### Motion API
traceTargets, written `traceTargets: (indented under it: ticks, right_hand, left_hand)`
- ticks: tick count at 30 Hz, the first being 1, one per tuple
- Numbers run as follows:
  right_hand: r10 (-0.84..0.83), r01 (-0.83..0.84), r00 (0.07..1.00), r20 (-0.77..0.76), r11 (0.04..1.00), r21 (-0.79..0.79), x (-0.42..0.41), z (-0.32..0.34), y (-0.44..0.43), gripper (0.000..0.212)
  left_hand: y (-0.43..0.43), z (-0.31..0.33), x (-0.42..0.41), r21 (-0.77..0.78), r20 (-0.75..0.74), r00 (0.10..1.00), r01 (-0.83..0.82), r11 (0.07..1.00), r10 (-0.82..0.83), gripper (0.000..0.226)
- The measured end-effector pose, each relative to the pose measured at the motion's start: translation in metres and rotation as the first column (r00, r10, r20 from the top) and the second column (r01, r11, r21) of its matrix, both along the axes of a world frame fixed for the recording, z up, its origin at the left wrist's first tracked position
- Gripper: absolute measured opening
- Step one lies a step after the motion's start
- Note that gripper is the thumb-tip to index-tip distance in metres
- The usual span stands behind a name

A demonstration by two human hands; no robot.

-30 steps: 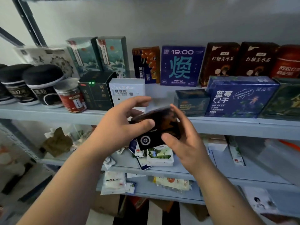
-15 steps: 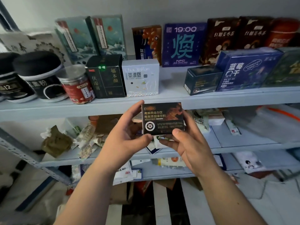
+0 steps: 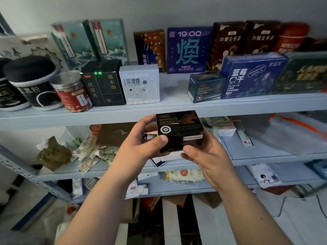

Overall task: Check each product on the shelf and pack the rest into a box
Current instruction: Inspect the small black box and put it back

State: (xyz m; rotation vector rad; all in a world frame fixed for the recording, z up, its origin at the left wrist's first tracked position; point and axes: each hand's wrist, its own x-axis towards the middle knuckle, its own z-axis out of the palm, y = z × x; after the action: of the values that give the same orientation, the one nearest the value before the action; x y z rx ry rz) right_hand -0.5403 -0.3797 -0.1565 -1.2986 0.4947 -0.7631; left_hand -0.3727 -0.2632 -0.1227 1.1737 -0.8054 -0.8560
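**Inspection of a single product, head view.** A small black box (image 3: 178, 128) is held in front of the person, just below the front lip of the upper shelf (image 3: 123, 112) and clear of it. The left hand (image 3: 139, 147) grips the box's left end, with the thumb on the near face and the other fingers (image 3: 146, 121) curled behind. The right hand (image 3: 207, 156) cups the lower right corner from beneath, its thumb pressed to the bottom edge. Both hands hold the box, and neither is the nearer. The box's long axis runs left to right, roughly parallel to the shelf lip, with the printed face tipped up toward the camera. It is a rectangular carton of dark, faintly glossy card with crisp edges. It bears a white ring emblem at the left and lines of print too blurred to read. A pale strip along the lower right edge may be a flap. Above and behind the box, a bare stretch of shelf lies between a white box (image 3: 141, 84) and a small dark teal box (image 3: 206, 87) of similar proportions. Checking appears to be under way, and a return to the shelf would be a short lift up and forward into that stretch. No packing box can be identified with certainty.
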Motion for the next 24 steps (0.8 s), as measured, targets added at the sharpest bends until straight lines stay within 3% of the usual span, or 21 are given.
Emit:
traceTargets:
  ticks: [3,8,14,17,21,24]
  right_hand:
    - [0.022,-0.023,1.000,0.020,0.999,0.041,-0.012,0.002,-0.018,0.065]
    - [0.051,-0.056,0.996,0.070,0.996,0.070,-0.030,-0.002,-0.043,0.089]
    - [0.022,-0.035,0.992,0.123,0.994,0.106,-0.044,0.000,-0.061,0.101]
    - [0.035,-0.053,0.988,0.152,0.992,0.113,-0.049,0.001,-0.065,0.094]
    - [0.038,-0.053,0.986,0.162,0.994,0.094,-0.058,0.002,-0.065,0.052]
    - [0.049,-0.060,0.987,0.150,0.996,0.071,-0.066,0.004,-0.064,0.045]
  left_hand:
    - [-0.015,0.003,-0.014,0.063,-0.019,0.999,-0.035,0.997,0.036,0.067]
    - [-0.033,-0.005,-0.046,0.124,-0.023,0.994,-0.101,0.987,0.105,0.060]
    - [-0.041,-0.010,-0.078,0.219,-0.060,0.988,-0.128,0.967,0.144,0.065]
    - [-0.042,-0.014,-0.092,0.224,-0.087,0.986,-0.122,0.967,0.145,0.067]
    - [-0.042,-0.020,-0.110,0.221,-0.112,0.989,-0.067,0.973,0.093,0.069]
    - [-0.042,-0.022,-0.122,0.236,-0.085,0.995,-0.033,0.971,0.054,0.073]
